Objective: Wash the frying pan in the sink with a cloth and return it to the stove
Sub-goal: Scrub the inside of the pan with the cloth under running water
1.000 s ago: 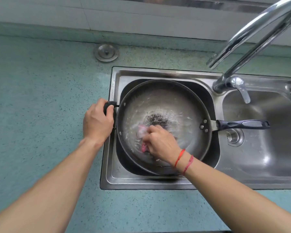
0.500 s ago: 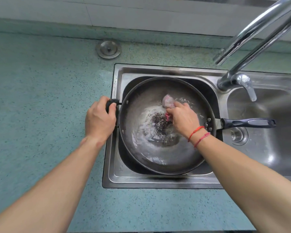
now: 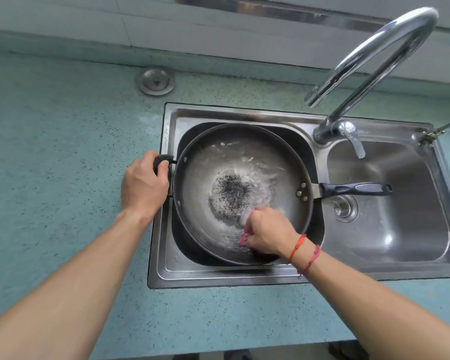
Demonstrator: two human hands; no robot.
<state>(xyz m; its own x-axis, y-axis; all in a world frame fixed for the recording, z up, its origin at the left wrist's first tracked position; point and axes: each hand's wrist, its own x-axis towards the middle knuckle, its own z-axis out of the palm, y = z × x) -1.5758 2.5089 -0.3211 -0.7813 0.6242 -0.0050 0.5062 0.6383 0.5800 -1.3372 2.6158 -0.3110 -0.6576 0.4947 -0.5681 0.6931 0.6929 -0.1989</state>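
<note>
A large dark frying pan [image 3: 208, 162] lies in the left basin of the steel sink [image 3: 218, 278], with water and a dark burnt patch [image 3: 230, 194] in its middle. Its long black handle [image 3: 353, 189] points right over the other basin. My left hand [image 3: 143, 187] grips the small black helper handle [image 3: 163, 159] on the pan's left rim. My right hand [image 3: 268, 231] grips a pink cloth [image 3: 244, 239] and presses it on the pan's near right inner side. Most of the cloth is hidden under the hand.
A curved chrome tap [image 3: 369, 58] arches over the sink from the back, its lever [image 3: 352, 139] near the base. The right basin has a drain [image 3: 344, 207]. A round metal cap [image 3: 156, 81] sits in the teal countertop [image 3: 63, 152] behind the sink's left corner.
My right hand has swept the cloth from the pan's far side round to its near right side. The left hand has kept its hold on the helper handle.
</note>
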